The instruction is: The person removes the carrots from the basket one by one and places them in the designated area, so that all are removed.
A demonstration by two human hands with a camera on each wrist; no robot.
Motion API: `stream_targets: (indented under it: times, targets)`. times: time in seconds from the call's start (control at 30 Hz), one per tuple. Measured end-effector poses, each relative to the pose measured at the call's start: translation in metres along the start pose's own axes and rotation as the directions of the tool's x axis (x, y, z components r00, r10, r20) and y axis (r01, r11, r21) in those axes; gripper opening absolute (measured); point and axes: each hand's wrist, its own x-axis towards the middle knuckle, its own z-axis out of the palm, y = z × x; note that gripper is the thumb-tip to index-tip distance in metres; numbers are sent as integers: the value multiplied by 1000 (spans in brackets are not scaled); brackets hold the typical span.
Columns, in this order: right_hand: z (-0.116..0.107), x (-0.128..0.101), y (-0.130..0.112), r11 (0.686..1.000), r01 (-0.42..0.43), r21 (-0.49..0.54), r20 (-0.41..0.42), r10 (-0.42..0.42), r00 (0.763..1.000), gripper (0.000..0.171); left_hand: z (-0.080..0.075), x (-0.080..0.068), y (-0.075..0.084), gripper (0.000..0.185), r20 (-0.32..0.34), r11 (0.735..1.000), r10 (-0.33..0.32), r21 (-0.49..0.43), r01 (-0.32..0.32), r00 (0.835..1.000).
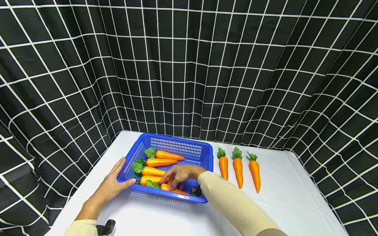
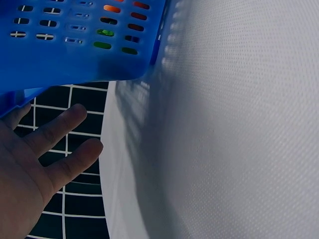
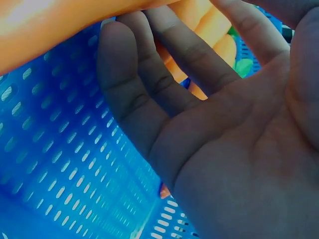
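Several orange carrots with green leaves lie in a row inside a blue perforated plastic basket (image 1: 165, 194). My right hand (image 1: 180, 173) reaches down into the basket, fingers loosely bent, fingertips right at the front carrot (image 1: 180, 191). In the right wrist view, that hand's palm faces the camera and its fingertips overlap the edge of a carrot (image 3: 55, 25). At the basket's left end, my left hand (image 1: 113, 182) lies along the outside, thumb at the front corner rim. Its fingers (image 2: 75, 162) look straight and spread in the left wrist view.
Three more carrots lie side by side right of the basket: a near one (image 1: 223, 167), a middle one (image 1: 238, 172) and a far-right one (image 1: 255, 175). A white cloth (image 1: 289, 193) covers the table. Black curtains with a white grid (image 1: 189, 65) enclose the back and sides.
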Motion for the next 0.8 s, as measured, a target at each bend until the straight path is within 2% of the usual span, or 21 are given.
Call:
stream_targets:
  times: [0.27,0.6,0.8]
  targets:
    - [-1,0,1,999,-20,-41,-7,20,1000,41,0,-1,1,99,0,1000,1,-1,-1,1000]
    - [1,-5,-3,997,-80,-6,14,81,997,44,0,-1,0,99,-2,1000,9,0,-9,1000]
    - [-1,-6,-5,1000,-9,-22,-22,9,1000,43,-1,0,-1,99,-1,1000,17,-3,-17,1000]
